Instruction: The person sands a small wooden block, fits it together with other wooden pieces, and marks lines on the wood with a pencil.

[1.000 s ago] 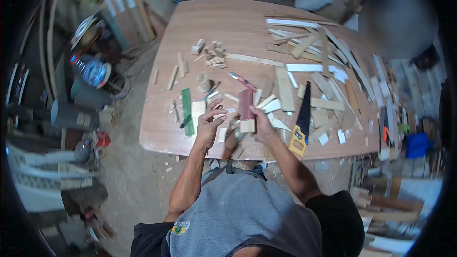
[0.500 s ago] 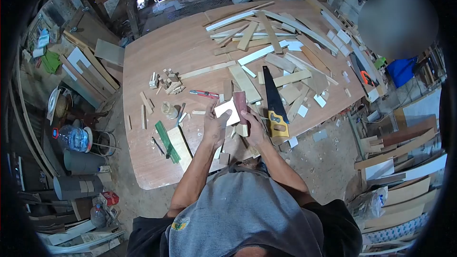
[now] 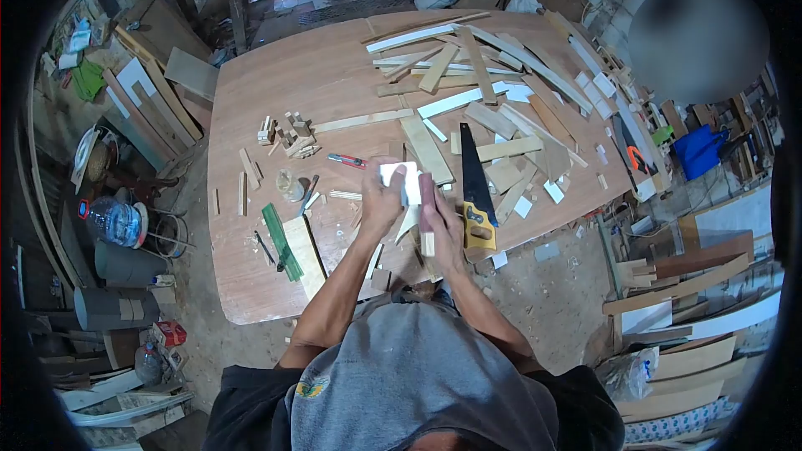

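Note:
My left hand is closed on a small white board piece, its thumb across the face. My right hand grips a wooden block wrapped in reddish-brown sandpaper. The sandpaper side sits against the right edge of the white piece, over the table's near part. A handsaw with a yellow handle lies just right of my right hand. Left of my left hand is a red utility knife. Fingertips behind both pieces are partly hidden.
The wooden table bears a pile of wood strips at the back right. At left are small wood blocks, a clear jar and a green strip. A second saw lies far right, near a blurred person.
The white piece has turned from flat-facing to more edge-on, and the sandpaper block stands more upright against its edge. Both hands keep their hold. The whole view has shifted slightly.

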### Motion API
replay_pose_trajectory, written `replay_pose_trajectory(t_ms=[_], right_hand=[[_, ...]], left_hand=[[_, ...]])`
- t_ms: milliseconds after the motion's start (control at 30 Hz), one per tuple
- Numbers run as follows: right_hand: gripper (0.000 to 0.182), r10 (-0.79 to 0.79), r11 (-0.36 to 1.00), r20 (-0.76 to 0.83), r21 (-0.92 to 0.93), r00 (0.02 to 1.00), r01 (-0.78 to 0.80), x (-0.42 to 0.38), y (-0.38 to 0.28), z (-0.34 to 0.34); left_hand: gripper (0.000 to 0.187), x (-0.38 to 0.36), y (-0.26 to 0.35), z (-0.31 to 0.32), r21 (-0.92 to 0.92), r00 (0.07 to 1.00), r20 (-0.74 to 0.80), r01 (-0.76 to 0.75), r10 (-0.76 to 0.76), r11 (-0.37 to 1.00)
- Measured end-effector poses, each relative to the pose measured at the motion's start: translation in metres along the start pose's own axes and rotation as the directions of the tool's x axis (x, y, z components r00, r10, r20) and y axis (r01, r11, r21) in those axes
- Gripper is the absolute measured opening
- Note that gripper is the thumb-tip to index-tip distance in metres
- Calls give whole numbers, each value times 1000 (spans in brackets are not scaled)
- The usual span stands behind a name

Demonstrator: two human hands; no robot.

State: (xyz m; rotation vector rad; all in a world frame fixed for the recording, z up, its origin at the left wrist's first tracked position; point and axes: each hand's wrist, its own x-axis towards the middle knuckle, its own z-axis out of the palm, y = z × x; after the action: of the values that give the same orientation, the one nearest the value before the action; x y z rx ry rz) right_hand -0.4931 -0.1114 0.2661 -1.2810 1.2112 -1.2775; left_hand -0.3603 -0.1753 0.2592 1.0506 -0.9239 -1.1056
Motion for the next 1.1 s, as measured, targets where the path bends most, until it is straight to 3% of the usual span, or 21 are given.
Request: replay_pose_trajectory(t_ms=[100,167,233,300,367,400,533,600,633,700,767,833,900,967,1000,1033,1100], right_hand=[[65,99,987,-24,132,995,-95,29,-15,-9],[64,137,975,-46,181,990,-127,24,-13,-9],[60,80,997,-6,19,997,-80,5,-22,-11],[64,4,1000,21,18,1000,-5,2,-19,-10],[63,69,993,-97,98,993,-60,17,-28,-9],[64,75,995,-101,80,992,-67,32,-17,-17],[64,19,995,-143,95,990,-6,54,-16,-23],[63,84,978,-108,197,991,-62,30,-17,-26],[62,119,987,-73,119,990,-109,12,-19,-26],[61,81,989,-93,-113,992,-92,-6,-16,-18],[61,30,999,-151,-5,988,-31,21,-30,-17],[62,-45,999,-148,0,988,46,64,-12,-26],[61,60,993,-215,108,975,-37,77,-10,-31],[60,52,994,-183,103,982,-34,55,-29,-34],[60,65,994,-152,100,986,-50,36,-32,-34],[58,111,993,-97,51,989,-107,17,-20,-33],[58,-39,981,-114,-195,993,16,-8,-15,-20]], left_hand=[[20,-9,1,13,151,995,93,8,-22,989],[18,-6,-3,14,110,998,63,3,-10,994],[17,-7,13,17,-62,989,-10,146,-147,987],[17,-1,2,19,-51,995,19,94,-94,994],[17,-9,-15,23,-25,996,89,33,-31,999],[17,-17,10,22,56,964,156,208,-214,977],[18,-17,10,27,-28,972,166,172,-165,985],[18,-14,18,26,-148,946,93,321,-310,935],[18,-9,10,25,-159,951,89,307,-296,939],[19,-7,-22,19,-50,989,73,132,-128,990],[18,-14,-18,18,51,989,138,50,-57,997],[17,-28,8,20,-40,911,253,345,-325,938],[15,-27,6,24,8,921,253,305,-297,952],[16,-19,-7,25,-35,975,157,162,-155,986],[17,-17,2,22,5,973,132,190,-189,982],[17,-14,-6,20,-5,975,120,186,-185,982],[18,-10,-15,20,18,993,116,22,-24,1000]])
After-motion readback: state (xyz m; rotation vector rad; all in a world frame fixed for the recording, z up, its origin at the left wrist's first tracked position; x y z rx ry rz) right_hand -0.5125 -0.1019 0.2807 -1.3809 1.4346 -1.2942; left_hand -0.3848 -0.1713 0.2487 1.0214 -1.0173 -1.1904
